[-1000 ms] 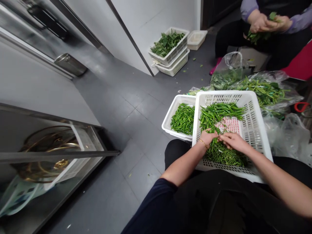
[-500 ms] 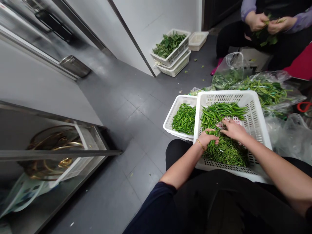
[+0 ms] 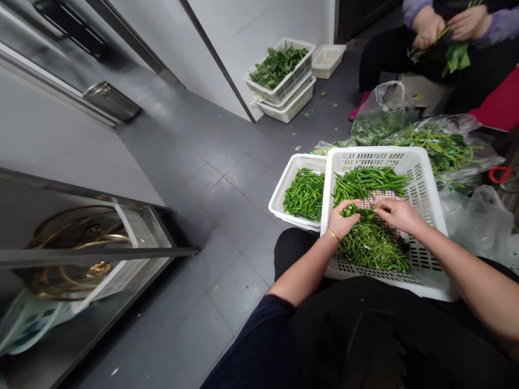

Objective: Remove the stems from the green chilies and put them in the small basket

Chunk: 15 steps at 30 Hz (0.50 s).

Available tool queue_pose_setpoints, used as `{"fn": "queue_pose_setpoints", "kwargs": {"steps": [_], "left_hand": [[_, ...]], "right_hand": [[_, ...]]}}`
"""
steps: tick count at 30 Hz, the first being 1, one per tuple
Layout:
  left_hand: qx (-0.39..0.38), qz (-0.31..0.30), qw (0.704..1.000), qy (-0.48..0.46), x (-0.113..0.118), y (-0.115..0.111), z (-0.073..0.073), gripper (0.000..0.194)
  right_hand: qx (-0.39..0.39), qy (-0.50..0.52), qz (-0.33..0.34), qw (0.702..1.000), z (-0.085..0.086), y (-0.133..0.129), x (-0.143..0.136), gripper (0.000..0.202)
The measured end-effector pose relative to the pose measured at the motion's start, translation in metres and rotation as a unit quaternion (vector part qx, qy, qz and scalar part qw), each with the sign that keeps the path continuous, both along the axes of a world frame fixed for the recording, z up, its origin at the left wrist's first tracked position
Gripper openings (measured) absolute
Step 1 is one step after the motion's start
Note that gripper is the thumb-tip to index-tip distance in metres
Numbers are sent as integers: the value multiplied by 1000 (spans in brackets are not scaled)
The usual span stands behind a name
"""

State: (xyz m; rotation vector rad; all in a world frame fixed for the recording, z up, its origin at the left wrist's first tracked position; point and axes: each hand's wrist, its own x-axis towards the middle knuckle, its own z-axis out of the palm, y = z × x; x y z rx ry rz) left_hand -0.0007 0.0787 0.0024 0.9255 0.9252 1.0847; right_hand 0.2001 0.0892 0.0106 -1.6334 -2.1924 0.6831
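Observation:
A large white basket [image 3: 437,213] rests on my lap. Inside it, long green chili peppers [image 3: 371,179] lie at the far side and a heap of thin green stems [image 3: 373,249] at the near side. My left hand [image 3: 339,222] is closed around a small bunch of chili peppers [image 3: 348,209], their ends poking out by the thumb. Just right of it, my right hand [image 3: 400,216] pinches at the stem end of the bunch; what exactly sits between its fingertips is too small to make out. Both hands are over the basket.
Left of my basket stands a smaller white basket [image 3: 274,204] of chili peppers. Bagged greens [image 3: 446,148] lie beyond. Stacked baskets of leaves [image 3: 279,67] stand by the wall. Another person's hands [image 3: 470,24] hold greens. A metal shelf [image 3: 162,252] is at left.
My right hand has drawn back a little from the peppers at the far side to the stem end of the bunch. My left hand has turned and risen slightly, still holding the chili peppers.

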Motion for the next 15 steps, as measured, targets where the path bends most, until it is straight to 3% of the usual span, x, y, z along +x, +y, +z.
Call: {"fn": "queue_pose_setpoints", "kwargs": {"steps": [3,5,10,15], "left_hand": [[-15,-60,998,-21,5,-2,3,28],[-64,-60,994,-58,9,-5,5,35],[-159,-37,975,-148,13,-9,6,55],[-155,-12,976,-154,18,-10,3,65]], "right_hand": [[-114,124,-42,985,27,-10,-2,26],[-163,218,-106,957,35,-10,-11,29],[-170,412,-246,861,28,-7,-42,31],[-184,522,-320,769,21,-11,-57,32]]}}
